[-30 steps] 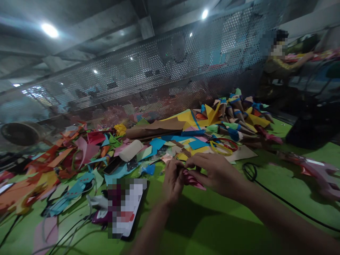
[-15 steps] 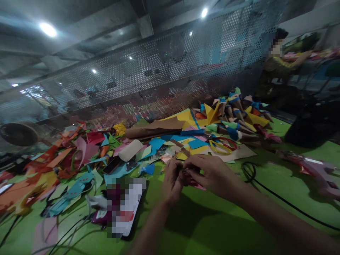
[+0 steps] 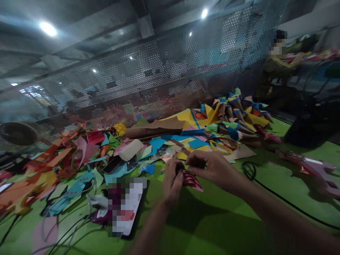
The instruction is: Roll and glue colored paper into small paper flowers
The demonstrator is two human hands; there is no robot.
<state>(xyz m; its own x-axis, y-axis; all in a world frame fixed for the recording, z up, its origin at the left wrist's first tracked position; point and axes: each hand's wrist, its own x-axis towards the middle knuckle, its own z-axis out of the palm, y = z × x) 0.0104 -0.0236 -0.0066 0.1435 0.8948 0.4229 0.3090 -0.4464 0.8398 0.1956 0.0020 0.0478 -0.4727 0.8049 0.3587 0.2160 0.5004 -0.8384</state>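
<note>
Over the near middle of the desk (image 3: 225, 226), the left hand (image 3: 172, 181) pinches a pink pleated piece (image 3: 193, 181); the right hand (image 3: 214, 167) curls beside it, grip unclear. Light, steady pressure should avoid crushing it.

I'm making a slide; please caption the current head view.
Left hand holds a ridged pink piece, right hand close beside it, over a green table strewn with colored paper.

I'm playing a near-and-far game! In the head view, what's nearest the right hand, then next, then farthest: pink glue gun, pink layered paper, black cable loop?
From the right hand:
1. Pink layered paper, by its fingertips.
2. Black cable loop, to its right.
3. Pink glue gun, farther right.
</note>
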